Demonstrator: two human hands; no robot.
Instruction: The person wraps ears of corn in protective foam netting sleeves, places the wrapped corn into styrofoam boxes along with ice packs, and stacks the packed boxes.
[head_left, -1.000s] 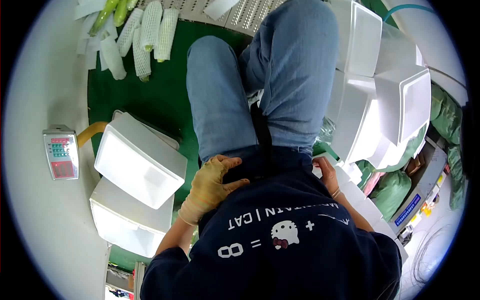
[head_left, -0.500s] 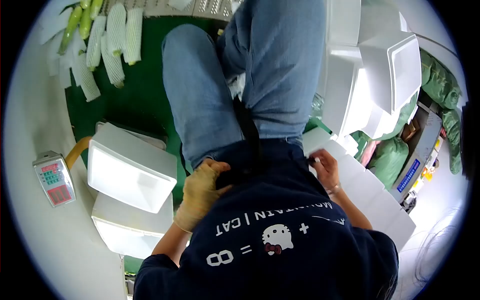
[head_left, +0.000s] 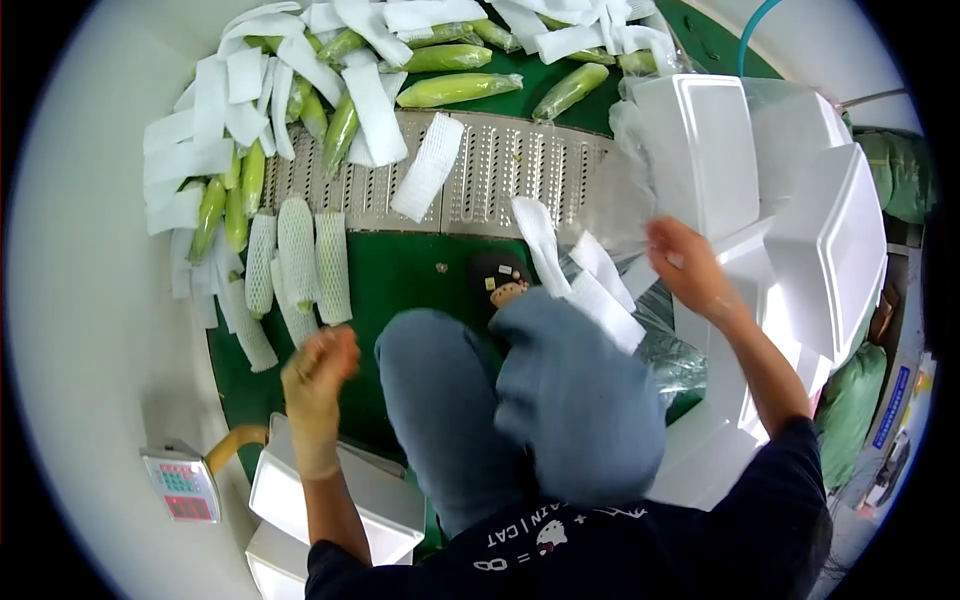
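While a cluster of net-sleeved vegetables (head_left: 296, 245) lies on the left, partly overlapping, the left hand (head_left: 320, 375) is near their near ends. Its fingers are bent and blurred, so I cannot tell how far open it is or whether it has hold of anything. On the right, the right hand (head_left: 690, 265) is raised in front of white boxes (head_left: 697, 160), its fingers curled; blur again hides how far open it is and what, if anything, it holds. Left of that hand and nearer, loose white sleeves (head_left: 605, 310) lie beside clear crumpled plastic (head_left: 670, 355). Another white sleeve (head_left: 428, 168) lies on a perforated metal strip (head_left: 530, 175), which crosses the green surface (head_left: 400, 270). Beyond the strip, film-wrapped green vegetables (head_left: 458, 90) are spread with more white sleeves across the far left and centre. A dark shoe (head_left: 497, 278) shows past the person's bent knees, clad in blue jeans (head_left: 440, 410). At near left, a keypad unit (head_left: 182, 485) on a yellow post stands next to other white containers (head_left: 375, 505). Green bags (head_left: 855, 410) sit at far right.
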